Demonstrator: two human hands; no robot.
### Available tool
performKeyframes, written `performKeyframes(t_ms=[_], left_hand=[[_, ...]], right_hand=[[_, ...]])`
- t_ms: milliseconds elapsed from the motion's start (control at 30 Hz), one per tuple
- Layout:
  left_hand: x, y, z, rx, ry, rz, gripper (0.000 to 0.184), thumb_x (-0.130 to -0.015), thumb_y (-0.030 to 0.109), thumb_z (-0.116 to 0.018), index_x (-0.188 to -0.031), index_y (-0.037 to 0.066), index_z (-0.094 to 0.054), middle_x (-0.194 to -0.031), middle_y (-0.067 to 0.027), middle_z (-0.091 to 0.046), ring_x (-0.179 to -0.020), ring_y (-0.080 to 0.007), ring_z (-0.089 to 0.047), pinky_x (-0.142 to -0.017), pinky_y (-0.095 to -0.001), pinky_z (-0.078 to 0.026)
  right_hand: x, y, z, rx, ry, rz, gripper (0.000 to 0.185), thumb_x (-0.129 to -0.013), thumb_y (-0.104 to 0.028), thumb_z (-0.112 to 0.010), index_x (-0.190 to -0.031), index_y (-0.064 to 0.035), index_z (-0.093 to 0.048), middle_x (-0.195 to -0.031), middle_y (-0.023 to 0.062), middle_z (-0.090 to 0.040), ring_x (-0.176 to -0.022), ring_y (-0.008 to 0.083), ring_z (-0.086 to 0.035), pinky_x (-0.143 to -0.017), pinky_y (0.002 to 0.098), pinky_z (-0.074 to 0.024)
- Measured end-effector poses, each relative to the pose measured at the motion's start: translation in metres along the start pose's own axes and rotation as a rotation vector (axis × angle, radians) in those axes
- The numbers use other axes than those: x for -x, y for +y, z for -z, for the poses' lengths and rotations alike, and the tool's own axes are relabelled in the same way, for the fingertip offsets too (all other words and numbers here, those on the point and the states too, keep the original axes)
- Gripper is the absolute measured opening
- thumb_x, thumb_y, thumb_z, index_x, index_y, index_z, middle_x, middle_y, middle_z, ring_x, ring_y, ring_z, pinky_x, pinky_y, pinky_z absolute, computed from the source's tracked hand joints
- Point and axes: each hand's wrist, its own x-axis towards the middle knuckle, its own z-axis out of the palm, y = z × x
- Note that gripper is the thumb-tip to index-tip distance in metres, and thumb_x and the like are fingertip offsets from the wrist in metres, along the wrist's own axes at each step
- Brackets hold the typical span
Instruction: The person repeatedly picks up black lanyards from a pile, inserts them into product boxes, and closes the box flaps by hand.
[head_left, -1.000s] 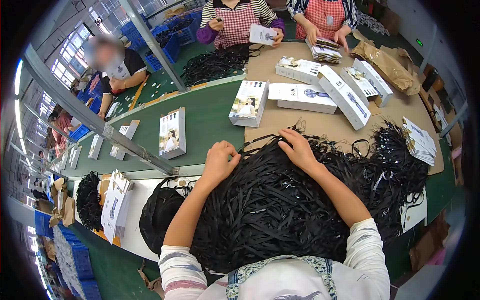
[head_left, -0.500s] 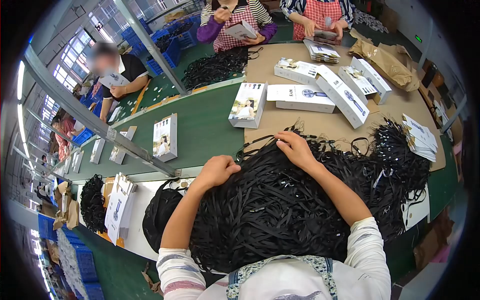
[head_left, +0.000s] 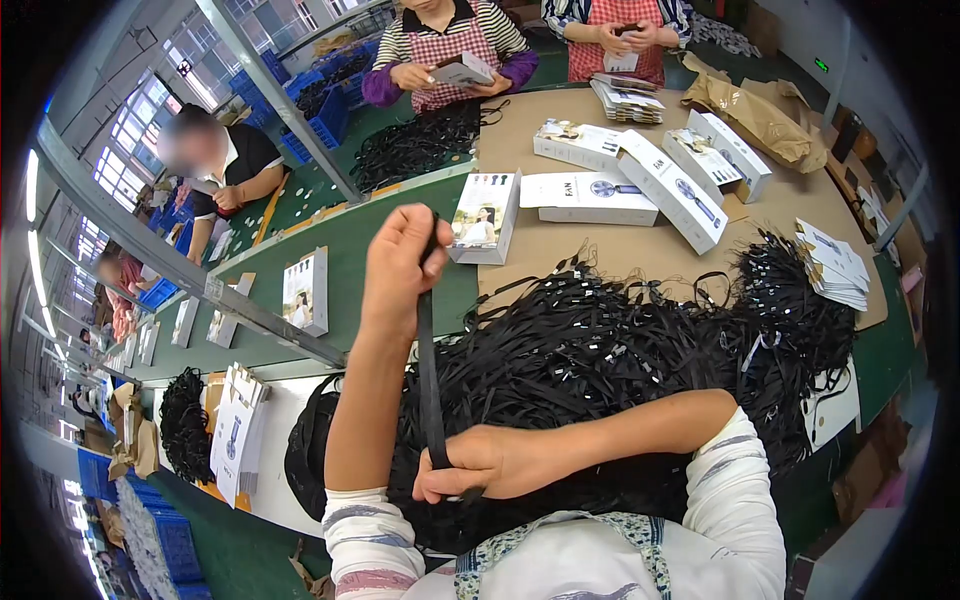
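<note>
A black strap (head_left: 428, 375) runs taut between my two hands, slanting down toward my body. Closed around its upper end is my left hand (head_left: 400, 255), raised over the green belt near an upright fan box (head_left: 484, 215). My right hand (head_left: 472, 463) grips the lower end close to my apron, with the fingers curled round it. Under and beside both arms spreads a large heap of black straps (head_left: 600, 360), many with small white or metal bits at their ends.
Several fan boxes (head_left: 672, 190) lie on the cardboard sheet (head_left: 540, 258). Flat cartons (head_left: 835, 265) are stacked at right, others (head_left: 236, 430) at left. A metal post (head_left: 215, 290) slants across the left side. Co-workers (head_left: 450, 65) handle boxes across the table.
Both hands have left the heap's far edge and now hold a strap. The left has risen over the belt; the right has come down toward my body.
</note>
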Motion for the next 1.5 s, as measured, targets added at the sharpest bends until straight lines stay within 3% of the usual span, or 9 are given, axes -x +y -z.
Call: performKeyframes(t_ms=[267,467,567,633,733,867,1033,1067,1500], left_hand=[[0.034,-0.033,0.015,-0.564,-0.080,-0.073,0.021,-0.087,0.017,-0.057,-0.073,0.002,-0.053,-0.103,-0.0070,-0.057,-0.083,-0.0082,-0.047,-0.074,-0.0219,-0.039],[0.042,-0.012,-0.003,-0.808,-0.197,-0.290,0.019,-0.085,0.014,-0.060,-0.075,0.001,-0.051,-0.091,-0.0043,-0.056,-0.075,-0.0109,-0.049,-0.068,-0.0232,-0.041],[0.039,-0.005,-0.024,-0.682,-0.272,-0.312,0.023,-0.091,0.023,-0.053,-0.080,0.002,-0.049,-0.092,-0.0058,-0.057,-0.077,-0.0120,-0.051,-0.068,-0.0239,-0.043],[0.039,-0.001,-0.051,-0.381,-0.314,-0.152,0.025,-0.093,0.027,-0.048,-0.084,0.004,-0.049,-0.092,-0.0066,-0.057,-0.077,-0.0122,-0.052,-0.068,-0.0236,-0.043],[0.036,0.005,-0.065,0.151,-0.260,0.208,0.023,-0.097,0.029,-0.038,-0.089,0.009,-0.043,-0.073,-0.0036,-0.051,-0.049,-0.0050,-0.041,-0.045,-0.0154,-0.034],[0.013,-0.023,-0.030,-0.023,-0.186,0.041,0.029,-0.097,0.035,-0.036,-0.095,0.008,-0.047,-0.072,-0.0007,-0.050,-0.046,-0.0033,-0.031,-0.039,-0.0172,-0.023],[0.060,-0.047,-0.030,-0.169,-0.097,0.731,0.096,-0.074,0.079,-0.011,-0.123,0.004,-0.046,-0.099,-0.0042,-0.058,-0.090,-0.0119,-0.053,-0.082,-0.0240,-0.041],[0.055,-0.053,-0.001,-0.015,-0.679,0.726,0.098,-0.073,0.080,-0.011,-0.124,0.004,-0.046,-0.110,-0.0057,-0.056,-0.092,-0.0118,-0.052,-0.084,-0.0235,-0.040],[-0.017,0.020,-0.094,-0.693,-0.467,-0.471,0.092,-0.060,0.050,-0.078,-0.127,0.002,-0.039,-0.105,-0.0097,-0.052,-0.096,-0.0197,-0.050,-0.081,-0.0294,-0.040]], right_hand=[[0.062,-0.030,0.082,0.650,-0.409,-0.291,0.050,-0.090,-0.040,-0.047,-0.067,0.0021,-0.059,-0.061,0.0195,-0.057,-0.061,0.0361,-0.056,-0.057,0.0409,-0.0446],[0.113,-0.038,0.127,0.789,0.012,-0.764,0.042,-0.082,-0.042,-0.060,-0.101,-0.0043,-0.063,-0.074,0.0116,-0.066,-0.071,0.0242,-0.065,-0.065,0.0334,-0.0504],[0.119,-0.019,0.131,1.048,0.360,-0.637,0.068,-0.075,-0.041,-0.069,-0.126,-0.0033,-0.044,-0.092,0.0162,-0.065,-0.090,0.0270,-0.063,-0.074,0.0347,-0.0489],[0.095,0.000,0.118,1.009,0.652,0.134,0.090,-0.067,-0.039,-0.076,-0.134,-0.0024,-0.028,-0.107,0.0175,-0.059,-0.104,0.0262,-0.055,-0.084,0.0340,-0.0445],[0.053,0.004,0.072,0.209,0.389,0.027,0.027,-0.080,-0.024,-0.066,-0.093,-0.0007,-0.060,-0.096,0.0092,-0.060,-0.095,0.0154,-0.055,-0.083,0.0302,-0.0438],[0.039,0.001,0.019,0.326,0.066,0.061,0.029,-0.084,-0.021,-0.051,-0.070,0.0028,-0.058,-0.071,0.0179,-0.059,-0.068,0.0324,-0.059,-0.067,0.0388,-0.0470],[0.053,-0.036,0.073,0.784,0.278,-0.027,0.019,-0.080,-0.019,-0.058,-0.082,-0.0003,-0.061,-0.083,0.0128,-0.056,-0.078,0.0274,-0.055,-0.072,0.0352,-0.0446],[0.058,-0.044,0.089,0.572,0.305,-0.193,0.017,-0.079,-0.017,-0.060,-0.081,-0.0006,-0.062,-0.085,0.0118,-0.056,-0.080,0.0264,-0.055,-0.072,0.0348,-0.0443],[0.093,-0.146,0.129,0.319,0.728,0.142,0.011,-0.083,-0.011,-0.061,-0.082,-0.0001,-0.060,-0.080,0.0014,-0.056,-0.060,0.0028,-0.051,-0.049,0.0148,-0.0400]])
